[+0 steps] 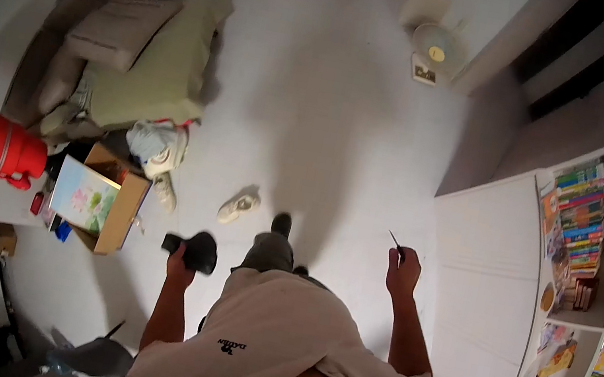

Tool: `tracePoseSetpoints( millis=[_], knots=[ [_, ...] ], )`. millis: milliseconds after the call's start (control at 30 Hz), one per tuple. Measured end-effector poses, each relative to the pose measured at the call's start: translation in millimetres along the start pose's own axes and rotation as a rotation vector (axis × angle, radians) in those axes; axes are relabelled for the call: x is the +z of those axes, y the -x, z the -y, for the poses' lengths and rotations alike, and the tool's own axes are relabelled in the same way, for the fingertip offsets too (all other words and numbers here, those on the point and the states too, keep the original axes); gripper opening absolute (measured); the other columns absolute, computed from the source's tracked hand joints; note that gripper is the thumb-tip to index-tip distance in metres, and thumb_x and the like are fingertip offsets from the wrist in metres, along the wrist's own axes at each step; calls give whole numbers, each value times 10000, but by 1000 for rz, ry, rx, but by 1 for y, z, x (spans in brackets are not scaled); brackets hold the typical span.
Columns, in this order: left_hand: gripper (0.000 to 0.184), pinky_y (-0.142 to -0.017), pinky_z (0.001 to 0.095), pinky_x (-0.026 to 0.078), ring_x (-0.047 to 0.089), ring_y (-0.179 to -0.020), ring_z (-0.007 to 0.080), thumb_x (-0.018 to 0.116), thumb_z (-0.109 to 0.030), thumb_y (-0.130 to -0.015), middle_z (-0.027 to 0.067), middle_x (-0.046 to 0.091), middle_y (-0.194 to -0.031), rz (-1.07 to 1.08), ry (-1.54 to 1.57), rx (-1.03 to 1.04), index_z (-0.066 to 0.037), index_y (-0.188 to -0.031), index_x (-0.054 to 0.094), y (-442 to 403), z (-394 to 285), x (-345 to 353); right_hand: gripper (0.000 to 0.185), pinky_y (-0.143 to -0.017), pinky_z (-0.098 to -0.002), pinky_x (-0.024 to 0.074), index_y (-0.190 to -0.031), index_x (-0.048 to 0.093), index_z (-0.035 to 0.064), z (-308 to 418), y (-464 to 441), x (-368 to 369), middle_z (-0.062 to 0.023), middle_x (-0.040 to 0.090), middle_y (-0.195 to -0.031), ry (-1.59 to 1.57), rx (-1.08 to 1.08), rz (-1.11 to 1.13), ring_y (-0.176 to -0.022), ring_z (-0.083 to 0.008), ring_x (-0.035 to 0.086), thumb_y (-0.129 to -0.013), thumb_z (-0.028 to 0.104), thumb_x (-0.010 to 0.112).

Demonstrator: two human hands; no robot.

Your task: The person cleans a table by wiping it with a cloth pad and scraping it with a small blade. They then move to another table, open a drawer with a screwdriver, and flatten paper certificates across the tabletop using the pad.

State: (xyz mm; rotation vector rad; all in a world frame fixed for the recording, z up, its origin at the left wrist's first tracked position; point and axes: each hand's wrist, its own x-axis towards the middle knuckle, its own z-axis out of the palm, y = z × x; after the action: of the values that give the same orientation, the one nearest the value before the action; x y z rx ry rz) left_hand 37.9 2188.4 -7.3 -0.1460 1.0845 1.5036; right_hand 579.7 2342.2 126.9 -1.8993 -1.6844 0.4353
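Gripping stiff-looking black object (pixel 202 253) in left hand (pixel 179 270); pinching slim, probably light tool (pixel 394 241) in right hand (pixel 403 273), best by dark end.

The location is a home living area, identified by the cloth-covered sofa (pixel 153 69) with cushions (pixel 120 29), the bookcase (pixel 573 326) holding books (pixel 582 214), the standing fan (pixel 437 49), and the pale shoes (pixel 237 208) on the floor (pixel 396 157).

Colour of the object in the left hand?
The object in the left hand is black; seen best in the head view.
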Motion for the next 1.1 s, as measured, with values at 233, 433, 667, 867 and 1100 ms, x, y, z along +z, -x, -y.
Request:
tracePoseSetpoints(
  millis=[233, 433, 667, 867, 1100],
  knots=[
    [340, -1069, 491, 445, 594, -1182, 326, 463, -260, -1040, 162, 607, -1280, -174, 87, -72, -39, -1295, 504, -189, 1, 112, 394, -560, -458, 435, -712, 529, 1, -29, -155, 35, -168, 561, -621, 90, 360, -29, -565, -371, 547, -916, 304, 676],
    [391, -1032, 448, 479, 606, -1159, 279, 570, -239, -1003, 129, 608, -1284, 19, -311, -180, -53, -1337, 492, -362, -50, 311, 287, -645, -483, 432, -716, 538, -6, -40, -294, 7, -205, 573, -744, 95, 205, -279, -729, -402, 558, -951, 150, 593],
    [416, -995, 436, 511, 603, -1177, 271, 573, -212, -1000, 118, 598, -1323, 38, -400, -109, -61, -1381, 499, -510, -77, 435, 117, -800, -477, 489, -876, 616, -9, -65, -467, -21, -217, 638, -929, 175, 42, -407, -909, -409, 593, -914, 101, 600],
    [464, -939, 510, 524, 629, -1097, 321, 536, -351, -1002, 102, 601, -1316, -175, -334, -131, -117, -1401, 488, -579, -12, 341, 141, -822, -463, 506, -1024, 653, 5, -127, -677, -35, -208, 657, -948, 421, -109, -405, -956, -388, 614, -918, 92, 615],
    [469, -957, 518, 518, 620, -1122, 329, 535, -357, -1001, 118, 608, -1310, -309, -351, -226, -104, -1394, 498, -603, 13, 557, 189, -813, -466, 505, -1047, 668, -5, -99, -983, -87, -209, 647, -1049, 475, -30, -305, -935, -388, 613, -916, 129, 643]
  ],
)
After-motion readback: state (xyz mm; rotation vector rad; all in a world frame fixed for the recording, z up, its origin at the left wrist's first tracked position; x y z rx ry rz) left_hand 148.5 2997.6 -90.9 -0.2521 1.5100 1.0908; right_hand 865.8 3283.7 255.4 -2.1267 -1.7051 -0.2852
